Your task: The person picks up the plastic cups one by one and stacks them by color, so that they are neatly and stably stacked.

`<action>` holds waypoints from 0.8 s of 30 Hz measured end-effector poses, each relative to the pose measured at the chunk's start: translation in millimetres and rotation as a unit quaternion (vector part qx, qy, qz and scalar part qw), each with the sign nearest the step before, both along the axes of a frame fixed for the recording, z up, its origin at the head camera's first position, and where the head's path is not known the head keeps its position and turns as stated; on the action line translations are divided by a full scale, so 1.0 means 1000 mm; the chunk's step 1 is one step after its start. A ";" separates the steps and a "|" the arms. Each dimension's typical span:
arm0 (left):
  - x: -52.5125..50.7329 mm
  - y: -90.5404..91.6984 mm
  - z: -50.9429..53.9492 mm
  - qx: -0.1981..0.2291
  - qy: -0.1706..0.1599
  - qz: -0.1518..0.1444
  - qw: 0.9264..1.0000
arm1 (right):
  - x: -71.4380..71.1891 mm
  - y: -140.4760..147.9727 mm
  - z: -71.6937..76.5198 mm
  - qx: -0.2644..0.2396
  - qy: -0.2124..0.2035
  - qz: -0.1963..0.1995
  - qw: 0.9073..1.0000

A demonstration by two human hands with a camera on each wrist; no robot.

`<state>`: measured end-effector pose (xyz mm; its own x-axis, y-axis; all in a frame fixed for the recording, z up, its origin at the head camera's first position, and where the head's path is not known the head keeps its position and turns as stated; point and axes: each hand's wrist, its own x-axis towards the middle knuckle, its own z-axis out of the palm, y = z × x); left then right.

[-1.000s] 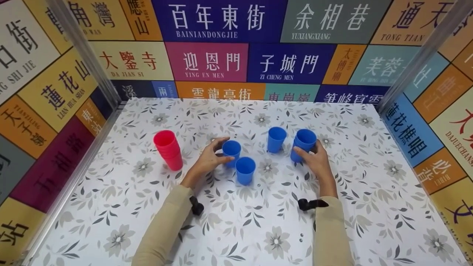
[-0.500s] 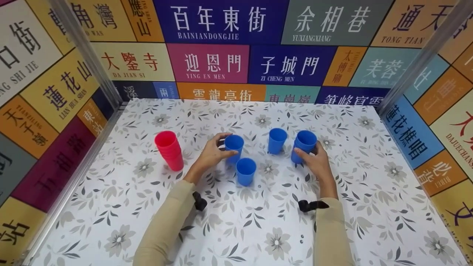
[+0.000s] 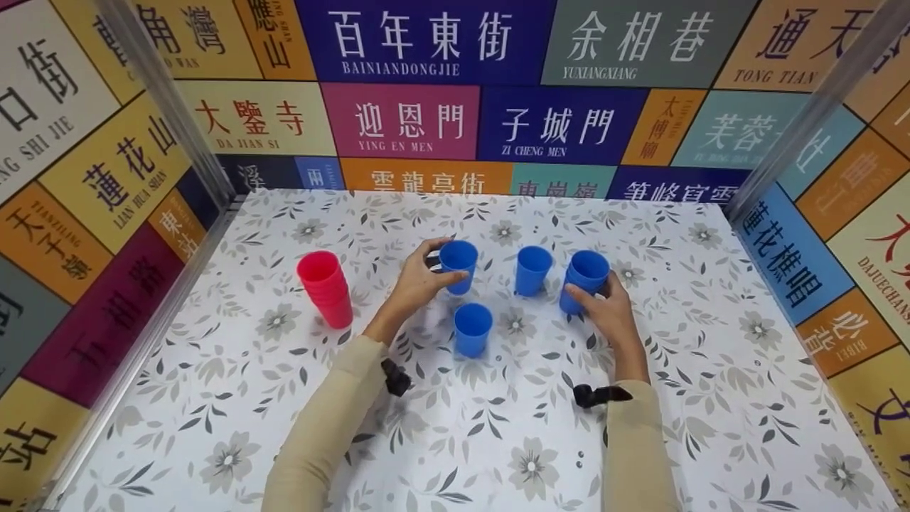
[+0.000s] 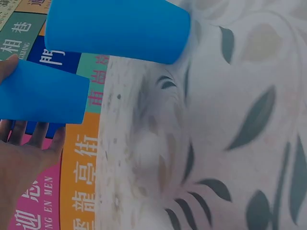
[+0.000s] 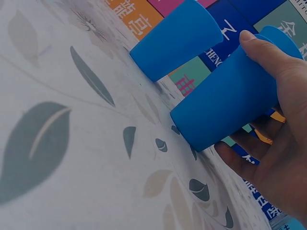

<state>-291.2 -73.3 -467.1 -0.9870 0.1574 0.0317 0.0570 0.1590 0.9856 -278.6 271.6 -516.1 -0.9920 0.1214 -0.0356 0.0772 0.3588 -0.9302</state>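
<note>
Inside a booth of bright walls (image 3: 398, 121) printed with street names, a white table (image 3: 441, 448) patterned in grey leaves and flowers is spreading beneath a person's two tan sleeves (image 3: 638, 448). Toward the left, a stack of red cups (image 3: 325, 288) is standing mouth up, well apart from both hands. At the right, the right hand (image 3: 606, 304) is gripping a stack of blue cups (image 3: 577, 281), its thumb pressing the near side and its fingers curling round the far side; the stack's base is hanging low at the tabletop, too close to tell whether it is touching. Near the middle, the left hand (image 3: 419, 279) is pinching a single blue cup (image 3: 462, 262) between thumb and fingers, its grip spreading only as far as the cup's sides, and is holding it mouth up with the base clear of the table. Two loose cups are standing upright: the far cup (image 3: 532, 272) is sitting between the held cup and the blue stack, while the near cup (image 3: 473, 331) is sitting closer to the person. Black wrist devices (image 3: 394, 378) are jutting from both cuffs.
</note>
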 end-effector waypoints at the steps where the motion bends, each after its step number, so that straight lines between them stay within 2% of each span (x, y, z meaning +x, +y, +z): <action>1: 0.000 0.002 0.002 0.004 0.002 0.001 1.000 | 0.000 0.000 0.000 0.000 0.002 0.000 1.000; 13: -0.006 0.024 0.027 -0.002 0.024 -0.001 1.000 | 0.002 0.000 -0.002 0.007 0.012 0.006 1.000; 17: -0.008 0.034 0.038 0.015 0.035 -0.004 0.999 | 0.001 0.000 -0.001 0.004 0.008 0.005 1.000; 24: -0.015 0.055 0.057 0.022 0.051 -0.025 0.998 | 0.000 -0.001 -0.002 -0.004 0.009 0.003 1.000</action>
<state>-305.8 -17.9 -409.7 -0.9694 0.2024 0.1388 0.1633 0.1098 0.9805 -278.8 270.6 -518.3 -0.9932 0.1146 -0.0189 0.0584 0.3517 -0.9343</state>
